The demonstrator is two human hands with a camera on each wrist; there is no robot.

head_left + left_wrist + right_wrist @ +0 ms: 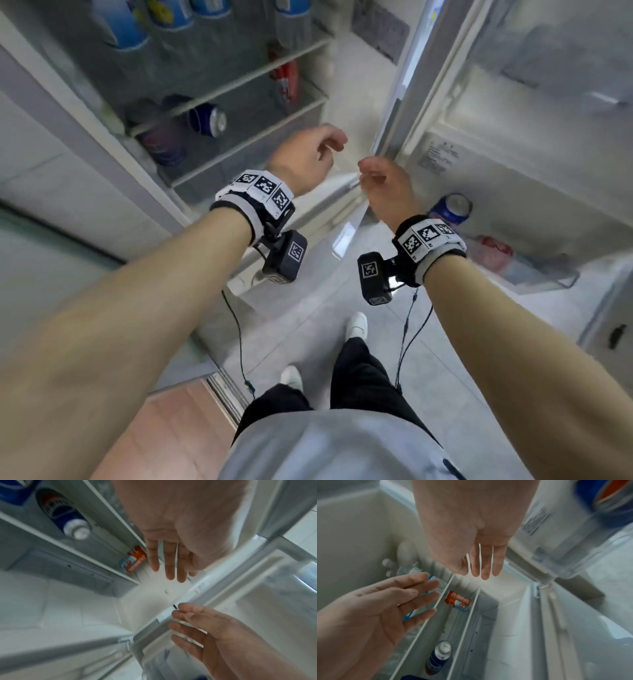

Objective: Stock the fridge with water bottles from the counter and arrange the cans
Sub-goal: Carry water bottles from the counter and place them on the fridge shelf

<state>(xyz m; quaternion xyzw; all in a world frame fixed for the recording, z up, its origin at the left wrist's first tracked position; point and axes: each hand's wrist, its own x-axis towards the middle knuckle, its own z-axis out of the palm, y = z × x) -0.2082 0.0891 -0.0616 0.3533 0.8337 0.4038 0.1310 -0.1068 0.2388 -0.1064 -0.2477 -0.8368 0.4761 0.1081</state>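
Note:
I stand before the open fridge. My left hand (313, 154) and right hand (378, 178) hover side by side in front of the lower shelves, both empty with relaxed fingers. In the left wrist view the left hand's fingers (169, 566) are straight, and the right hand (197, 627) is spread below them. Water bottles (123, 24) with blue labels stand on the upper shelf. A red can (285, 80) (458, 601) stands alone on the middle shelf. Blue cans (207, 120) (68, 517) (438, 655) sit at the left of the shelf below.
The fridge door (534, 113) stands open on the right. Its lower bin (548, 277) holds a blue can (450, 209) and a bottle with a red label (495, 251). Glass shelf edges (239, 82) run across in front of the hands. My feet stand on grey floor tiles (308, 329).

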